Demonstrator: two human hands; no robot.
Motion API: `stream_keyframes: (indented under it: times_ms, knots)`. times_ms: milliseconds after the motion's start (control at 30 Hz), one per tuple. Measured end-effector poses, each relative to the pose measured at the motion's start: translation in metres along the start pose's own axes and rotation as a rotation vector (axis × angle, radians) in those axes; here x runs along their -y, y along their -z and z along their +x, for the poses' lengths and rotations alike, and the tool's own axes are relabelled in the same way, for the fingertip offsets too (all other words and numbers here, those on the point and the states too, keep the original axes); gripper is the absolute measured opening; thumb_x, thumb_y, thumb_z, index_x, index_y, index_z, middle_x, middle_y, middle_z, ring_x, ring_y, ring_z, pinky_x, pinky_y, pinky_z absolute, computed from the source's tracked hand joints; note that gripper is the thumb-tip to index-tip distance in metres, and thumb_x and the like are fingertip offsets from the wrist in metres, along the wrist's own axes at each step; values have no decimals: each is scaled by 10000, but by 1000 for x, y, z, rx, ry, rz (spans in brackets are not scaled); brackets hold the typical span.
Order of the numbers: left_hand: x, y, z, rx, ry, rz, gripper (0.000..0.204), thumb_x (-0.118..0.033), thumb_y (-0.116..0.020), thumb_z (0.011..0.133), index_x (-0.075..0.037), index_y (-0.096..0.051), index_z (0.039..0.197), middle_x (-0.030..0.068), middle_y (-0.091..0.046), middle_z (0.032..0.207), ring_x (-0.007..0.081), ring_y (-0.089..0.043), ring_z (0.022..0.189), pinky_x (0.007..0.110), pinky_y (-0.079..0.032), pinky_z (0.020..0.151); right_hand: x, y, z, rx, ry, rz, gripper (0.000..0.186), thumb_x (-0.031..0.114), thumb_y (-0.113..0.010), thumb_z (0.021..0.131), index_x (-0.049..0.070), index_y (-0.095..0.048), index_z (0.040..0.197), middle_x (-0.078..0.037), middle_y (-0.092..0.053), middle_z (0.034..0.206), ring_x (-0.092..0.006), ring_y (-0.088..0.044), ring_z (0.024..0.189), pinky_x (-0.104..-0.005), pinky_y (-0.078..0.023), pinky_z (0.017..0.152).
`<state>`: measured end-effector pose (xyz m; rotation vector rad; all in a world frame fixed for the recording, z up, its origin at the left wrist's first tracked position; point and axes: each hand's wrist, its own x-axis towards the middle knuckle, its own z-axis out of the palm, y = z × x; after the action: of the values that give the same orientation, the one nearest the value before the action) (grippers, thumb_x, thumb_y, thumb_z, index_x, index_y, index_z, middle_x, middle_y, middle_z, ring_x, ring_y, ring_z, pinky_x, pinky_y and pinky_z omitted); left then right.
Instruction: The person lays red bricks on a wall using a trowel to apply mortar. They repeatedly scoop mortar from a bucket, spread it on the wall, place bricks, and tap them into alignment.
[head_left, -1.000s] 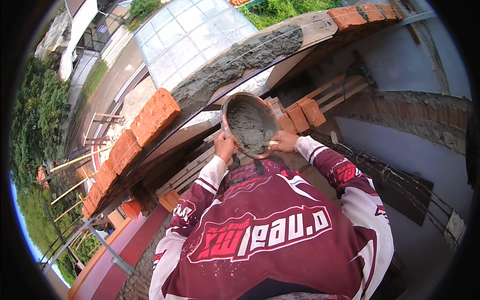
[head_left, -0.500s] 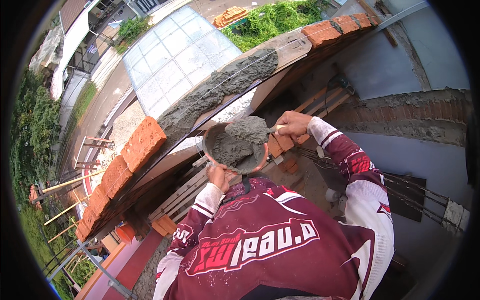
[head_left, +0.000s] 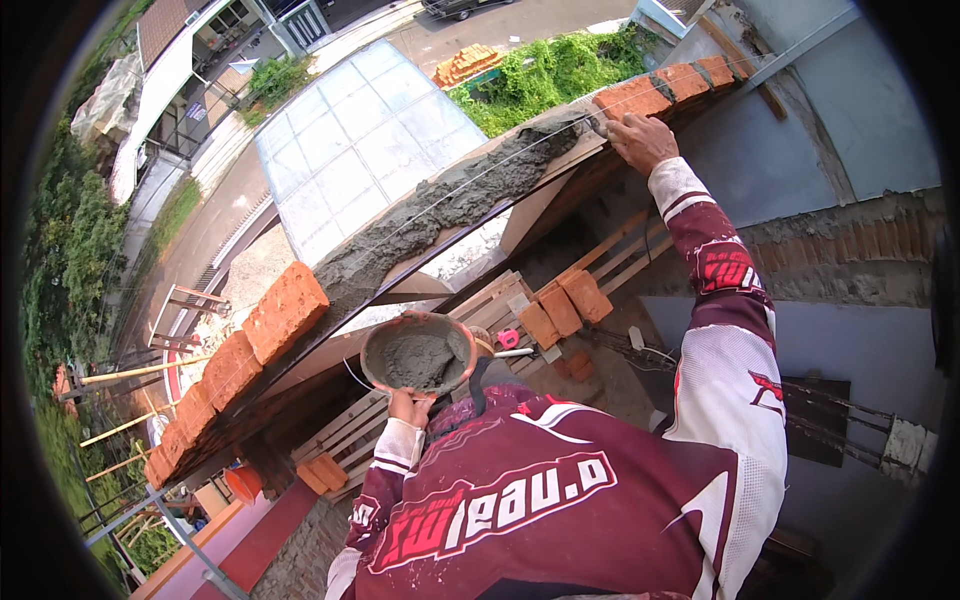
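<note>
My left hand [head_left: 408, 407] grips the near rim of an orange-brown bucket [head_left: 468, 372], held in front of my body. Wet grey mortar [head_left: 425, 358] fills much of it. Out to the upper right, my right hand [head_left: 643, 142] is closed round the handle of a trowel, mostly hidden by the fingers and mortar. That hand is at the wall top, beside the end of a laid brick [head_left: 632, 97]. A thick, rough mortar bed [head_left: 440, 205] runs along the wall top from there toward another laid brick [head_left: 285, 312] on the left.
A thin string line [head_left: 480, 172] stretches above the wall. Loose bricks [head_left: 560, 308] and a pink tape measure [head_left: 508, 338] lie on wooden planks below. More bricks [head_left: 322, 472] sit lower left. Beyond the wall are a pale panelled roof [head_left: 365, 140] and green plants [head_left: 550, 80].
My right hand has moved from over the bucket up and right to the wall top, taking the mortar-loaded trowel along. The bucket has shifted left and slightly down in view, still in my left hand.
</note>
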<state>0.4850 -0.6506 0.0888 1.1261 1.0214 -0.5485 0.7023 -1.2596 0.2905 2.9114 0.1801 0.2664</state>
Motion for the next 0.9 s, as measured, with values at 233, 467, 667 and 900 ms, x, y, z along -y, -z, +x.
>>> stream_keyframes:
  times_ms: [233,467,667,900]
  knots:
    - [-15,-8,-7,-192,40,-171,188,-4,-475,866,25,-456,1050,179,-523,919,348,-577,866,585,-537,804,29,45,-39,48,-80,114,313,305,-692,825,208,-643,1118,-36,-621,932,-254,-657,877,-411,-538,739]
    - [-22,-42,-11,-174,-21,-10,216,31,-525,782,-32,-438,970,124,-495,827,240,-558,658,427,-529,540,224,16,-102,501,185,457,316,332,-646,837,130,-652,1080,-137,-683,909,-334,-683,833,-439,-549,704]
    - [-10,-55,17,-82,-273,459,172,-81,-618,737,-29,-460,696,114,-549,638,256,-586,626,386,-457,524,358,-70,-121,638,109,530,279,294,-551,921,45,-608,1032,-196,-699,874,-378,-695,806,-479,-557,702]
    - [-51,-96,-11,81,-298,586,32,-11,-548,786,-14,-561,815,68,-565,676,153,-571,574,315,-478,493,318,-19,-131,739,311,531,271,303,-584,890,49,-631,973,-190,-697,820,-377,-691,771,-467,-556,685]
